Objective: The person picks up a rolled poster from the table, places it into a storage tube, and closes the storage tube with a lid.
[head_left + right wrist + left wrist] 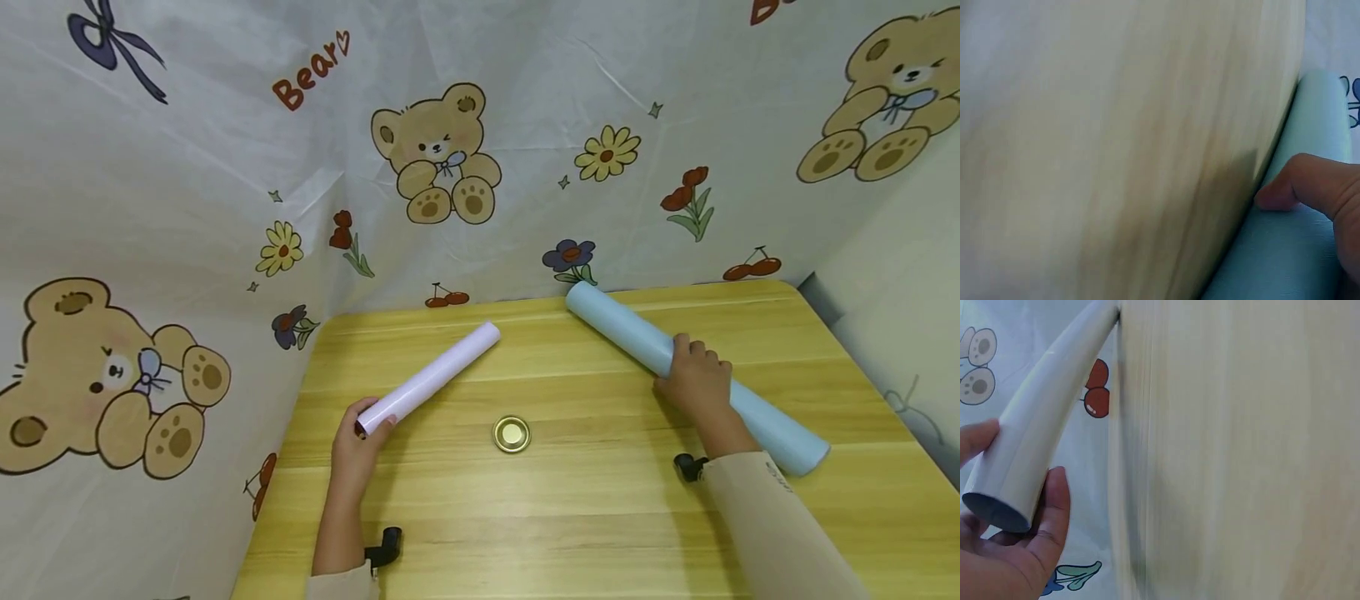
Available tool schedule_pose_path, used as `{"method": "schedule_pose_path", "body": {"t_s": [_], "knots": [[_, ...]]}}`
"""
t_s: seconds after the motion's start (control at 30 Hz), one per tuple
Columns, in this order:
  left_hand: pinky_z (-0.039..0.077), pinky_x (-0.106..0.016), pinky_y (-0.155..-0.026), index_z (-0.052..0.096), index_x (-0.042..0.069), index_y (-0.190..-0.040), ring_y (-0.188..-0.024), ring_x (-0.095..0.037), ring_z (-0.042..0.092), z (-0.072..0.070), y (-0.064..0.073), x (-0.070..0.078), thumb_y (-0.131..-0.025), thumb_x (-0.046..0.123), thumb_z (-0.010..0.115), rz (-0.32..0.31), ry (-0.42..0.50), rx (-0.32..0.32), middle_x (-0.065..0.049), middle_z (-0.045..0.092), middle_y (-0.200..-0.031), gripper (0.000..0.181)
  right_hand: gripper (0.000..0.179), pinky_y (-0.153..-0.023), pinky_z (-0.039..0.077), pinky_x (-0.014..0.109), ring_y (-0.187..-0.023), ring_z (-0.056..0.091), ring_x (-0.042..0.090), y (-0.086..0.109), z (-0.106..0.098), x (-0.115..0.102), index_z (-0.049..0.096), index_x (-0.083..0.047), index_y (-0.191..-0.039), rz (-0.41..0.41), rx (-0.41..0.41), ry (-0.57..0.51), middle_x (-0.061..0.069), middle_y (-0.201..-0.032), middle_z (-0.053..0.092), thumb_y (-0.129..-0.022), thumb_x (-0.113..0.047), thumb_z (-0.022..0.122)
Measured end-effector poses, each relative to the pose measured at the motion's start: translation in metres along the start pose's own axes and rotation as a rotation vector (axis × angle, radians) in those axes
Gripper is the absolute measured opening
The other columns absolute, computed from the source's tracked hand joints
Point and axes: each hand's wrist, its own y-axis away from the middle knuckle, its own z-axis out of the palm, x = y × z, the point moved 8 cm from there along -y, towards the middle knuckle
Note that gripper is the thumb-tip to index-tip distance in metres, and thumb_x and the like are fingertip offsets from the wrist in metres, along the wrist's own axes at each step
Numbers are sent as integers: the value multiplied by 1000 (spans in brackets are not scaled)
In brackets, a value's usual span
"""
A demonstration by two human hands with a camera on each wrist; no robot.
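At the left of the head view, my left hand (358,446) holds the near end of a thin pale lilac roll (435,377), its thumb on one side and fingers on the other. The left wrist view shows the roll (1041,406) as a tube with a dark hollow end (997,512) close to the palm. My right hand (697,379) grips a thicker light blue roll (776,425) around its middle. That roll lies slantwise over the right side of the table. In the right wrist view the thumb (1279,197) presses along the blue roll's side (1272,256).
A small round gold lid-like disc (512,434) lies on the wood-grain table (540,517) between the two rolls. A white cloth (525,50) printed with bears and flowers hangs behind the table and along its left side. Black camera mounts (386,546) stick out at both wrists.
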Motion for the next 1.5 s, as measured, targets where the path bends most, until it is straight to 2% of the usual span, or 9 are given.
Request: {"method": "schedule_pose_path", "body": {"t_s": [0.17,0.23,0.3,0.43,0.6,0.87,1.03,1.17,1.5], "knots": [[52,-14,-83,45,9,-145,-123,-26,48,0,2,3,-98,19,68,-14,207,58,-18,46,-143,53,85,-86,38,72,-111,48,59,1,1,1,32,10,-143,-12,-39,31,39,-130,45,-82,-26,79],[55,-17,-88,40,7,-147,-124,-26,48,0,2,3,-100,17,64,-13,273,73,-20,42,-144,53,86,-85,39,73,-111,48,59,1,1,2,32,10,-144,-21,-48,30,39,-131,45,-82,-26,79],[56,-26,-96,36,10,-150,-123,-28,51,0,1,1,-103,21,60,-24,308,85,-20,39,-146,54,86,-84,39,73,-111,49,58,1,1,3,33,10,-144,-24,-46,29,39,-131,45,-82,-26,80],[55,-39,-102,27,18,-153,-110,-25,62,0,1,-1,-106,28,54,-35,335,109,-20,37,-146,55,85,-80,41,72,-106,51,56,-1,3,8,34,9,-142,-27,-25,30,37,-127,47,-80,-27,80],[57,-28,-94,19,18,-152,-99,-17,66,-1,2,-1,-107,30,48,-20,367,136,-20,37,-142,54,84,-78,42,70,-105,53,55,-2,5,12,36,8,-142,-24,-13,13,35,-126,50,-79,-27,79],[58,-22,-86,21,9,-148,-94,-17,66,-1,0,1,-110,29,40,2,480,159,-19,35,-142,47,88,-80,43,69,-107,54,55,-5,6,18,37,8,-143,-25,-60,-15,35,-129,51,-78,-33,80],[58,-21,-85,21,11,-153,-91,-14,64,0,0,0,-110,32,40,-14,523,164,-15,35,-140,52,88,-79,47,67,-105,58,53,-6,5,18,39,7,-143,-42,-84,-28,34,-125,55,-79,-38,80],[59,-22,-84,28,14,-150,-89,-15,65,-1,-1,-2,-109,36,42,-26,552,169,-11,38,-135,49,87,-78,49,66,-105,59,51,-5,5,18,41,5,-143,-59,-91,-24,33,-125,57,-80,-41,79],[60,-23,-83,37,19,-140,-89,-14,65,-2,-3,-4,-108,42,42,-37,612,153,-10,40,-129,40,83,-85,46,67,-108,59,50,0,2,16,45,1,-141,-178,-22,8,29,-128,59,-77,-36,82]]}}
